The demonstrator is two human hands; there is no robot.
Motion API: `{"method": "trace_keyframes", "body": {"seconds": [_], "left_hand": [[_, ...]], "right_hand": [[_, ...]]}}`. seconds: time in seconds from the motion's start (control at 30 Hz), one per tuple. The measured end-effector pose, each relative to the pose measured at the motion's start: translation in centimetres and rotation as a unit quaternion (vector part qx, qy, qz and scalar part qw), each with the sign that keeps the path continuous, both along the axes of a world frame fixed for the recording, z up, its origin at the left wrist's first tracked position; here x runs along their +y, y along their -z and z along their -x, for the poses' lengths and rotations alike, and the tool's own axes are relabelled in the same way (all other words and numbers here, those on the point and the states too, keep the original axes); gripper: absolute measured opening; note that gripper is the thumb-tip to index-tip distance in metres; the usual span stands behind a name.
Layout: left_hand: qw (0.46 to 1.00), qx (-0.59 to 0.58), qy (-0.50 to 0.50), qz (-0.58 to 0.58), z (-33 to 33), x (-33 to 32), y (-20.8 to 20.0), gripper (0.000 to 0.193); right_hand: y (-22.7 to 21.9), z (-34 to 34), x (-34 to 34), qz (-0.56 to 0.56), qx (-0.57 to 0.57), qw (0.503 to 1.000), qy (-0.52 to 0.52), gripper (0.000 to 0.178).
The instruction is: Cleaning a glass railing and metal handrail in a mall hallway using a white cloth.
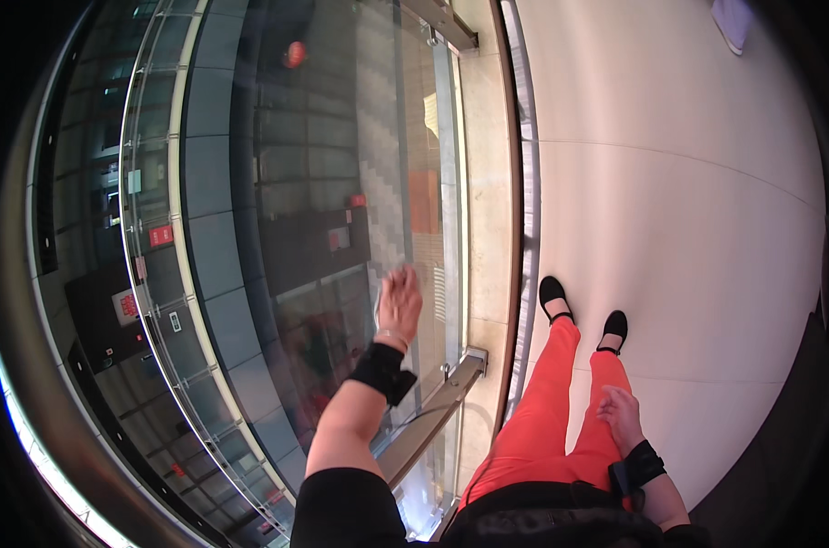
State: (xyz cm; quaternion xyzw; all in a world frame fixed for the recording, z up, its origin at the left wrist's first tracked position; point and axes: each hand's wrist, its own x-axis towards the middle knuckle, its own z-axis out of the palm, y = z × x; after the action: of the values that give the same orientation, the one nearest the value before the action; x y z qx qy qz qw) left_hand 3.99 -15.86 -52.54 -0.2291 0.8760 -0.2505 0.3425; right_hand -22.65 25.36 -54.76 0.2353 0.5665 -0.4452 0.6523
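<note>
My left hand [399, 306] is stretched forward over the glass panel [328, 183] of a railing, its fingers extended and nothing visible in it. Whether it touches the glass I cannot tell. A black band [383, 373] wraps that wrist. Beside my right thigh hangs my right hand [621, 417], with loosely bent fingers and nothing seen in its grasp. Another black band [645, 464] circles the right wrist. My legs in coral-red trousers [544, 416] and black shoes [553, 297] are on the pale floor to the right of the railing.
A metal post [437, 406] joins the glass near a stone ledge [489, 192]. Through the glass lies a lower level, with a curved balcony [215, 183] and red signs [161, 236]. Pale tiles [670, 228] cover the walkway. Someone's pale shoe [730, 26] shows at the far right.
</note>
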Motion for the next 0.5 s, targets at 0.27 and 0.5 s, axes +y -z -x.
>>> {"method": "trace_keyframes", "body": {"seconds": [0.27,0.5], "left_hand": [[0.926,0.321,-0.032,0.194,11.0,-9.2,-15.5,0.026],[0.981,0.035,0.009,0.19,-2.6,-0.3,-5.7,0.054]], "right_hand": [[0.2,0.5,0.9,0.018,0.002,1.0,-0.004,0.026],[0.4,0.3,0.7,0.042,-0.014,0.999,-0.013,0.025]]}}
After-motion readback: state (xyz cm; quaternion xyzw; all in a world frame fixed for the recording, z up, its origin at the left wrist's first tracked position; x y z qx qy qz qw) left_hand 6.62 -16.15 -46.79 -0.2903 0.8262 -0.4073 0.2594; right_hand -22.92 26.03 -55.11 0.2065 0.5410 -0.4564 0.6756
